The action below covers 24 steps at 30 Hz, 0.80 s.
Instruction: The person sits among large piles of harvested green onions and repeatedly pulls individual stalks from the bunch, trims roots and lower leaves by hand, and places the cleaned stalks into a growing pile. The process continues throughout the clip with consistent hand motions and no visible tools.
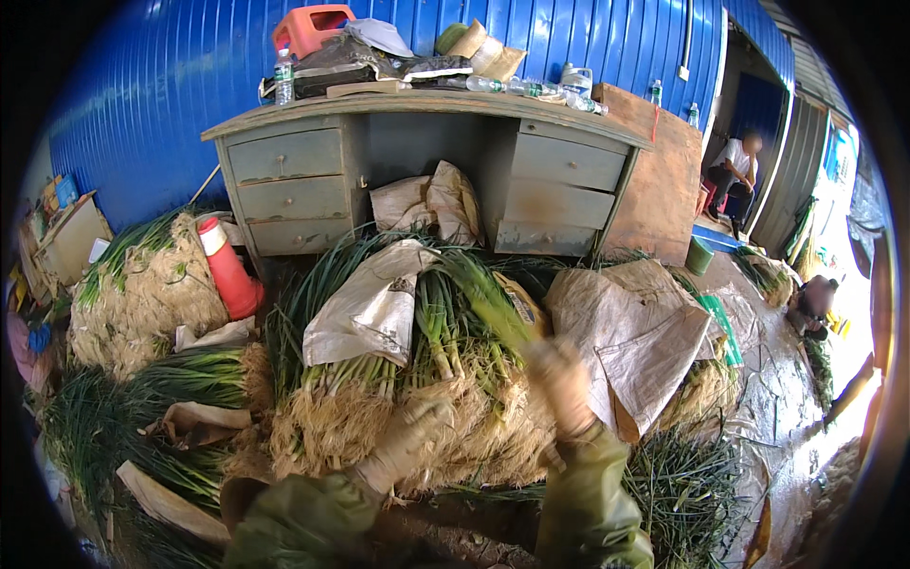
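Note:
My right hand, blurred by motion, is closed around a few green onion stalks, which slant up and to the left from it. My left hand is low in front of the pile's hairy roots; it is blurred, and whether its fingers hold anything is unclear. Before me lies a large pile of green onions, roots towards me and leaves towards the desk. A white woven sack covers part of its leaves. Both forearms wear olive-green sleeves.
A worn grey desk stands behind the pile. More onion bundles and a red traffic cone are at left. A woven sack covers onions at right, near loose leaves. One person sits in the doorway, another farther right.

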Available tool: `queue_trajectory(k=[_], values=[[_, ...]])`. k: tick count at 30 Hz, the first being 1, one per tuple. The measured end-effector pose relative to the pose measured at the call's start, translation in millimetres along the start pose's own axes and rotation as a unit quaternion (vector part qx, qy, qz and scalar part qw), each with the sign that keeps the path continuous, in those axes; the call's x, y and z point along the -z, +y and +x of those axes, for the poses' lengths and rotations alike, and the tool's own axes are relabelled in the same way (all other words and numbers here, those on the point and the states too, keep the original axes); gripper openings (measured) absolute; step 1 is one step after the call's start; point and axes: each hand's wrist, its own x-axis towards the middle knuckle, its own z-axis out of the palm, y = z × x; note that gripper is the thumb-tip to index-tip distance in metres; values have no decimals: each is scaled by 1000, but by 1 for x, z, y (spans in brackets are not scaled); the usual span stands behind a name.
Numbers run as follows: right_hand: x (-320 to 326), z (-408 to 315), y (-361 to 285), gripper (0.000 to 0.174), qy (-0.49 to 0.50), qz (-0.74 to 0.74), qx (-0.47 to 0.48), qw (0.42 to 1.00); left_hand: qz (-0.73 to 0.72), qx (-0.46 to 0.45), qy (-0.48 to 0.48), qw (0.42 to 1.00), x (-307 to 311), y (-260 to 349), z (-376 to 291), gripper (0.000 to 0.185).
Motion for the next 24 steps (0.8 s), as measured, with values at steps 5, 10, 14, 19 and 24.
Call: queue_trajectory(k=[5, 10, 14, 19, 24], values=[[-63, -132, 87, 25, -131, -114, -109, 979, -296, 57, -134, 944, -7, -76, -50, 36], [-58, -155, 118, 33, -101, 46, -109, 988, -161, 2, -133, 978, -2, -112, -93, 28], [-54, -135, 103, 54, -131, 74, -179, 972, -36, -153, -177, 971, -6, -106, -109, 32], [-71, -143, 106, 57, -331, 32, -70, 940, -17, -93, -150, 984, -2, -100, -133, 31], [-43, -165, 120, 35, -477, -116, -117, 864, -504, 255, -154, 811, 21, -101, -127, 43]])
